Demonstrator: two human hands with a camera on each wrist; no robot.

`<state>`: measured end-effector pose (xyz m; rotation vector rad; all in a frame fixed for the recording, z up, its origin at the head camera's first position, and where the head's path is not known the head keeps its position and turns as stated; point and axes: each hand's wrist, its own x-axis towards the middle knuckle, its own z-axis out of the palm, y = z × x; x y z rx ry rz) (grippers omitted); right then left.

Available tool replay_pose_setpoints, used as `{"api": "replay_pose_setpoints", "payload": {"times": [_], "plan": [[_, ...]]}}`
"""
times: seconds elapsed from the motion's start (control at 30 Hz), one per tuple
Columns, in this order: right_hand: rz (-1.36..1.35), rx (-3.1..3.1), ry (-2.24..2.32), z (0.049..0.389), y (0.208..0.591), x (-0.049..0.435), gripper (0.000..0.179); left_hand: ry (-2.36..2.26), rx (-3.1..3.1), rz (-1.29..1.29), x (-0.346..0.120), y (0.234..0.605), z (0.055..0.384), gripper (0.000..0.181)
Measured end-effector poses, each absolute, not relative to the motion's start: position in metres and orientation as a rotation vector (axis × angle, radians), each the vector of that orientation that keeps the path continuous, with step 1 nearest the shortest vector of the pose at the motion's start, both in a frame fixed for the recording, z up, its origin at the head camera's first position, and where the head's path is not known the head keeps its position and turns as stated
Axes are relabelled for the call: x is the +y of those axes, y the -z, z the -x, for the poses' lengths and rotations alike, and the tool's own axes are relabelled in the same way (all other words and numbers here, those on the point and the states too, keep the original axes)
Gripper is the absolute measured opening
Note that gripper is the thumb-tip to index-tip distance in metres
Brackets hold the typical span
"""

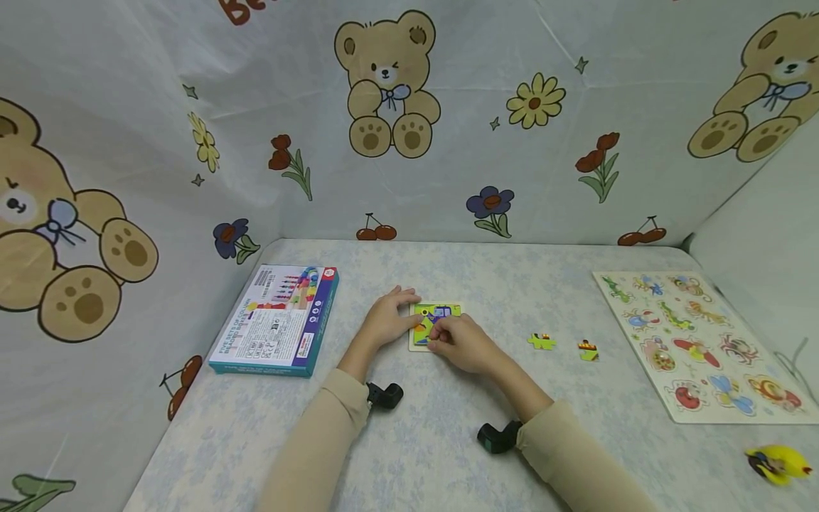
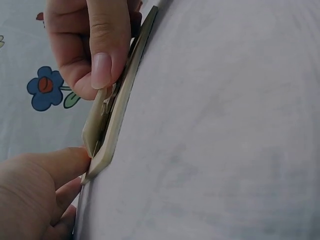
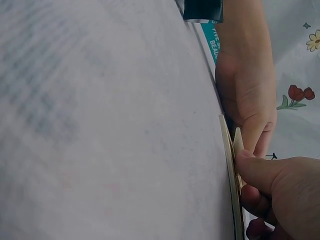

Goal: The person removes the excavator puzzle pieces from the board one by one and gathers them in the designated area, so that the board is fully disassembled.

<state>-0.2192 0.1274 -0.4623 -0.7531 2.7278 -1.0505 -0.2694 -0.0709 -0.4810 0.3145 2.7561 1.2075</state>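
A small jigsaw board [image 1: 419,348] with a pale frame and a yellow-green picture lies flat on the table between both hands. My right hand [image 1: 463,345] pinches a puzzle piece [image 2: 94,127] between thumb and fingers, tilted up from the frame along its near side. At the board's left side, my left hand [image 1: 386,320] lies with its fingers extended and its thumb touching the corner of the tilted piece. Two loose jigsaw pieces rest to the right: a green one [image 1: 542,342] and a green one with red-brown and yellow [image 1: 588,350].
On the left lies a teal-edged toy box [image 1: 275,320]. A large insect-picture board [image 1: 646,370] spans the right side, with a yellow toy [image 1: 777,464] below it. Each wrist carries a black camera [image 1: 384,395]. A bear-print cloth [image 1: 441,199] hangs behind the table.
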Motion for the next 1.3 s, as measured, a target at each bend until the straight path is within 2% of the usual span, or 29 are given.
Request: {"api": "replay_pose_setpoints", "payload": {"times": [0.3, 0.67, 0.93, 1.13, 1.3], "plan": [[0.788, 2.692, 1.066, 0.2199, 0.4614, 0.1302, 0.008, -1.225, 2.751, -0.310, -0.0704, 0.4807, 0.2693, 0.043], [0.663, 2.768, 0.899, 0.2166, 0.4576, 0.1357, 0.017, -1.236, 2.759, -0.316, -0.0714, 0.4816, 0.2697, 0.042], [0.629, 2.822, 0.839, 0.2175, 0.4562, 0.1281, 0.034, -1.239, 2.751, -0.315, -0.0718, 0.4837, 0.2683, 0.042], [0.742, 2.789, 0.914, 0.2180, 0.4575, 0.1269, 0.027, -1.242, 2.752, -0.309, -0.0710, 0.4838, 0.2683, 0.042], [0.702, 2.739, 0.993, 0.2178, 0.4571, 0.1279, 0.023, -1.227, 2.765, -0.308, -0.0706, 0.4835, 0.2684, 0.042]]}}
